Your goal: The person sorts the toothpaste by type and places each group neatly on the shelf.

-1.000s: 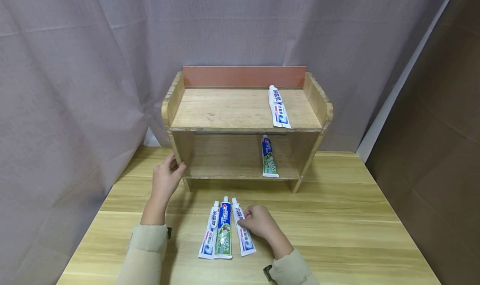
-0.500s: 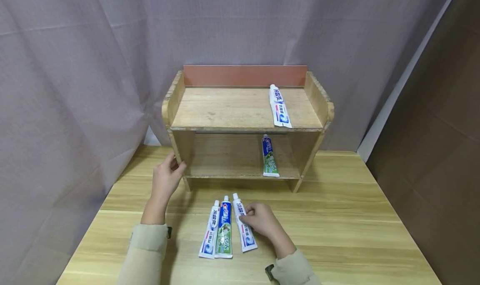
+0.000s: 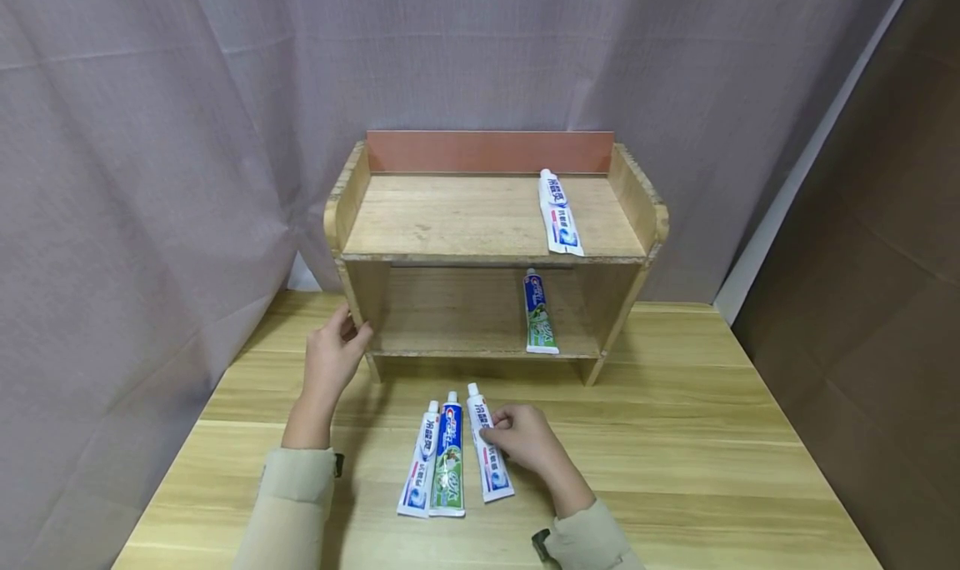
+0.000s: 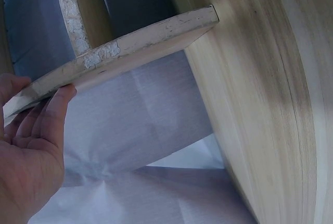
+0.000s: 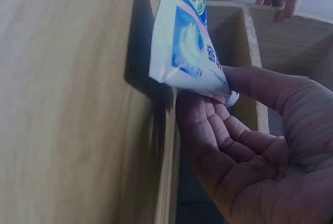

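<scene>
My right hand (image 3: 525, 439) pinches a white and blue toothpaste tube (image 3: 492, 472) between thumb and fingers. In the right wrist view the tube (image 5: 182, 52) is tilted, its crimped end just off the wooden tabletop. Left of it lie two more tubes: a blue and green toothpaste tube (image 3: 448, 462) and a white toothpaste tube (image 3: 421, 466), side by side with caps pointing away. My left hand (image 3: 332, 357) grips the left side panel of a two-tier wooden shelf (image 3: 442, 220). The left wrist view has its thumb and fingers on opposite faces of that panel (image 4: 130, 44).
A white toothpaste tube (image 3: 558, 216) lies on the upper tier towards the right. Below it, a blue and green tube (image 3: 538, 316) rests on the lower tier. Grey curtain (image 3: 465, 53) hangs behind the table (image 3: 675, 437); a brown panel (image 3: 862, 262) stands at the right.
The pinched white tube and my right hand have moved slightly away from me, towards the shelf, widening its gap from the blue and green tube. My left hand stays put.
</scene>
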### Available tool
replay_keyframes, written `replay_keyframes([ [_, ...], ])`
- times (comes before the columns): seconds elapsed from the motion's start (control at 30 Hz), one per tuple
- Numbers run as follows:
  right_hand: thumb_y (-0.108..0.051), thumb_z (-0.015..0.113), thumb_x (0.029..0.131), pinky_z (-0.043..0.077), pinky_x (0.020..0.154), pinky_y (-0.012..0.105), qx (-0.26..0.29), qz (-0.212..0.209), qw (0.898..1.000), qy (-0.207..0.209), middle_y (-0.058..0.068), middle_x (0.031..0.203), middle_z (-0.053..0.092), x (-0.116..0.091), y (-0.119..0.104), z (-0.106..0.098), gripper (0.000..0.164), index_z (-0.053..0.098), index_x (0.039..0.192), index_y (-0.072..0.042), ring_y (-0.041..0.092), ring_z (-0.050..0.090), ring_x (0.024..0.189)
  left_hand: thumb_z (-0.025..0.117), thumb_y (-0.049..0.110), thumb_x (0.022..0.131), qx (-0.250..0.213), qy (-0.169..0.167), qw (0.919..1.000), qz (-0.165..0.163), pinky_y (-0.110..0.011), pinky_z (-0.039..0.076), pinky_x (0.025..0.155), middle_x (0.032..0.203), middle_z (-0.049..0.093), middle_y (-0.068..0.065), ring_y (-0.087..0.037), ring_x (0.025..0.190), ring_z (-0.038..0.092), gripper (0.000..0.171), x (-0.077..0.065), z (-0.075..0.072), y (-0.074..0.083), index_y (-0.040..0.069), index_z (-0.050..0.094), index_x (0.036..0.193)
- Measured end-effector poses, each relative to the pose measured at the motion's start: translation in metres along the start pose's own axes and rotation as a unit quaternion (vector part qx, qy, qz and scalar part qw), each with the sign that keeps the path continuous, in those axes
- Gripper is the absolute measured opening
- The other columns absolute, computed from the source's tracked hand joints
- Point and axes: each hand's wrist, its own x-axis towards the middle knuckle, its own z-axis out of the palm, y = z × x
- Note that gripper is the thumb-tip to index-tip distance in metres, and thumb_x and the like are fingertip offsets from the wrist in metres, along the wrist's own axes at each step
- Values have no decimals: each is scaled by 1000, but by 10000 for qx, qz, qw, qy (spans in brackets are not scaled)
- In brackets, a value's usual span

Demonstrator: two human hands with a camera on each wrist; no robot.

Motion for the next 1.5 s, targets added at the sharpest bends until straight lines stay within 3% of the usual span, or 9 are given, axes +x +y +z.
replay_keyframes([
  [1.5, -20, 80, 85, 59, 66, 28, -120, 17, 9998, 134, 3, 83, 67, 0, -10, -15, 27, 69, 100, -1, 15, 63, 72, 67, 18, 95, 44, 29, 9999, 125, -43, 61, 84, 120, 67, -24, -39, 103, 70, 40, 0, 0, -2, 11, 62, 135],
])
